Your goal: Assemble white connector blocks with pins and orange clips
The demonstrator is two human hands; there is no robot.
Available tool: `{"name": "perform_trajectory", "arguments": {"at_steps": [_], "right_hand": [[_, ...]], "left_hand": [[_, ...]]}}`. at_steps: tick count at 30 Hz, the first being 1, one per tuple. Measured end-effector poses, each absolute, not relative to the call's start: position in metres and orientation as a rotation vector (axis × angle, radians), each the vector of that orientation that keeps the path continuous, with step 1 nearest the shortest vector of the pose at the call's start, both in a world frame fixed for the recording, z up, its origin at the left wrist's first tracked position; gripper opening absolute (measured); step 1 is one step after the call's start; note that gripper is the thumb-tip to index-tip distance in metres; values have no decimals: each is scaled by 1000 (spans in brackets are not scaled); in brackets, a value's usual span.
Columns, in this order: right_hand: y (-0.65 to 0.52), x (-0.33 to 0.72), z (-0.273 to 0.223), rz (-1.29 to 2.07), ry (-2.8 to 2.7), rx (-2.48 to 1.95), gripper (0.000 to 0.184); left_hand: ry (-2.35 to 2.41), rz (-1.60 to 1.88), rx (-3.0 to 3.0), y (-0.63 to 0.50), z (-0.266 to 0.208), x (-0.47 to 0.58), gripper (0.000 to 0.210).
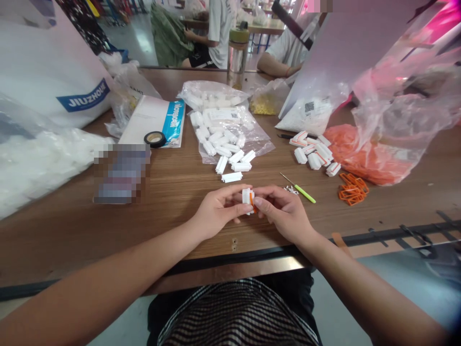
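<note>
Close to the table's front edge, a small white plastic housing (246, 196) is held upright between my two hands. My left hand (219, 211) pinches it from the left, thumb in front and fingers behind. An orange plastic frame (252, 202) sits against the housing's right side, gripped by the thumb and fingers of my right hand (283, 211). Whether the frame is fully seated I cannot tell. Just beyond lie loose white housings (232, 177). A green-handled pick (304, 193) rests right of my hands, beside tiny white parts (291, 190).
Orange frames (353, 189) lie at right, before a bag of orange parts (374, 154). White pieces with orange frames (314, 153) are heaped nearby. Black tape (155, 139) rests on a notepad (144, 120). A bottle (237, 53) stands behind; two people sit across.
</note>
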State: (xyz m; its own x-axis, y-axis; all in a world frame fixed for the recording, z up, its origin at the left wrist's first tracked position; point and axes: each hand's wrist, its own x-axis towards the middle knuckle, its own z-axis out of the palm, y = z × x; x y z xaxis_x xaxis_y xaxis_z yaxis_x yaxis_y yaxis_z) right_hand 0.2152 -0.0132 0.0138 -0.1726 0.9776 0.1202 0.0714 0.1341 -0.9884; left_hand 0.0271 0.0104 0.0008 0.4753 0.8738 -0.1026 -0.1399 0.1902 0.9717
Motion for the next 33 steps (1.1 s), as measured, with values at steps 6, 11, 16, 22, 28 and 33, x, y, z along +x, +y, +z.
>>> {"name": "perform_trajectory", "arguments": {"at_steps": [6, 11, 16, 22, 28, 33], "right_hand": [[-14, 213, 13, 1192, -1451, -1144, 24], [-15, 211, 11, 1176, -1426, -1219, 16], [-18, 212, 10, 969, -1578, -1240, 11], [-20, 212, 12, 762, -1726, -1198, 4], [-20, 212, 12, 634, -1829, -1165, 3], [-21, 211, 10, 593, -1878, -1133, 7]], "left_hand": [[819, 851, 1120, 12, 3, 27, 48], [826, 851, 1143, 13, 3, 27, 44], [798, 871, 1107, 13, 3, 26, 43], [809, 875, 1021, 14, 4, 25, 41], [821, 878, 991, 13, 6, 26, 41], [849, 887, 1010, 12, 6, 27, 42]]}}
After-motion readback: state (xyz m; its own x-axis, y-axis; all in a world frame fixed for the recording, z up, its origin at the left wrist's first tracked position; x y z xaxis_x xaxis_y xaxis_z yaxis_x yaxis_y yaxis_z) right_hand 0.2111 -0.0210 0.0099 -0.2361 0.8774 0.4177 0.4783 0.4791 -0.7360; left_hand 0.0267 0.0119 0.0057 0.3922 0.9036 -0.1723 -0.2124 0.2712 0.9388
